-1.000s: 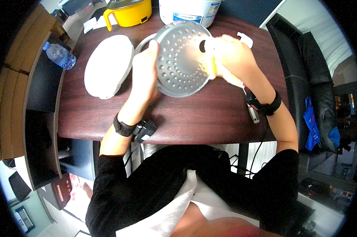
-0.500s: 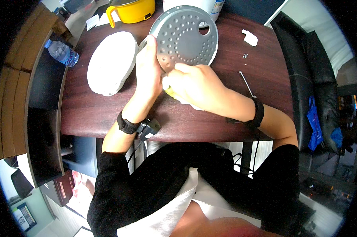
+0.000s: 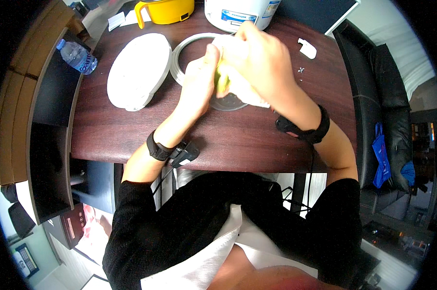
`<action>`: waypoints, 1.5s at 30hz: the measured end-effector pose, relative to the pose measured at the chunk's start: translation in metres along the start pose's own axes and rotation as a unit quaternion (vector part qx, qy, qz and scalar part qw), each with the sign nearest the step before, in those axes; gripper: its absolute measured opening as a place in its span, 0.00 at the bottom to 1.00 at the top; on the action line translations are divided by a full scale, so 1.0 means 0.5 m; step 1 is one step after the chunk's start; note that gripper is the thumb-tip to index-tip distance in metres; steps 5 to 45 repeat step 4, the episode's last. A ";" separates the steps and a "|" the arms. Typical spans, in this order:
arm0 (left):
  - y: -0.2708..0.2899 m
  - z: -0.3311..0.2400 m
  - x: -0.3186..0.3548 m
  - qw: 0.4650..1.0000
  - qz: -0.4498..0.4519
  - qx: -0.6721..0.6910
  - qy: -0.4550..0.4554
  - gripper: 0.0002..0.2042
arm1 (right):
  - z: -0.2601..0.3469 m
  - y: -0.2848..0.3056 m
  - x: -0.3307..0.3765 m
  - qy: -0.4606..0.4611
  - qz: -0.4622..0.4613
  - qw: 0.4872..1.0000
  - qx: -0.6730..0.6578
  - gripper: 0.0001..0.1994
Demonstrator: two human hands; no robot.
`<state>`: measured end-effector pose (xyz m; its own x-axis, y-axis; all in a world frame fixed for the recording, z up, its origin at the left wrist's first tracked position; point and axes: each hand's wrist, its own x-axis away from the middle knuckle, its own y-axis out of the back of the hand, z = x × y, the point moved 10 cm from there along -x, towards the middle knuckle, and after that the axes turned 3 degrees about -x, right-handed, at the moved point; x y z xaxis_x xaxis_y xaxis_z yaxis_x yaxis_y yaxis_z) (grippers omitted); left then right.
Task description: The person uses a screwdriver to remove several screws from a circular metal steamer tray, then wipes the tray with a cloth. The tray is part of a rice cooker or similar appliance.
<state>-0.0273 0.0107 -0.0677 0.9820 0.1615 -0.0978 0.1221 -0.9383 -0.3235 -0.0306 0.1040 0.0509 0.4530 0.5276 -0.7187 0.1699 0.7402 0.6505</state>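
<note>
My right hand (image 3: 269,60) is closed on a crumpled white cloth (image 3: 242,87) with a yellow patch, smeared by motion. Beside it, the fingers of my left hand (image 3: 197,82) are wrapped round the edge of the grey dimpled plate, which now stands edge-on and is almost wholly hidden by the cloth and both hands. Under the hands, a round ring with a pale rim (image 3: 176,57) lies on the table; its middle looks see-through. Left of it rests a white round lid-like piece (image 3: 139,70).
At the back of the dark wooden table (image 3: 238,145) stand a yellow pot (image 3: 170,12) and a white tub (image 3: 238,17). A water bottle (image 3: 77,58) is at the left. Right lie a small white piece (image 3: 307,49) and tiny metal bits (image 3: 301,70).
The grey plate's face has turned out of view. My right hand has risen away from me with the cloth, uncovering the ring and the white tub's front.
</note>
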 end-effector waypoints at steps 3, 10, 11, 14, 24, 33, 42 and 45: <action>0.012 -0.032 0.006 0.992 -0.015 -0.104 -0.067 0.22 | -0.058 0.008 -0.033 -0.040 0.083 0.995 -0.040 0.15; 0.015 -0.033 0.005 0.993 -0.025 -0.094 -0.070 0.23 | -0.136 0.003 -0.019 -0.177 0.059 0.982 0.009 0.17; 0.015 -0.033 0.005 0.993 -0.025 -0.094 -0.070 0.23 | -0.136 0.003 -0.019 -0.177 0.059 0.982 0.009 0.17; 0.015 -0.033 0.005 0.993 -0.025 -0.094 -0.070 0.23 | -0.136 0.003 -0.019 -0.177 0.059 0.982 0.009 0.17; 0.015 -0.033 0.005 0.993 -0.025 -0.094 -0.070 0.23 | -0.136 0.003 -0.019 -0.177 0.059 0.982 0.009 0.17; 0.015 -0.033 0.005 0.993 -0.025 -0.094 -0.070 0.23 | -0.136 0.003 -0.019 -0.177 0.059 0.982 0.009 0.17; 0.015 -0.033 0.005 0.993 -0.025 -0.094 -0.070 0.23 | -0.136 0.003 -0.019 -0.177 0.059 0.982 0.009 0.17; 0.015 -0.033 0.005 0.993 -0.025 -0.094 -0.070 0.23 | -0.136 0.003 -0.019 -0.177 0.059 0.982 0.009 0.17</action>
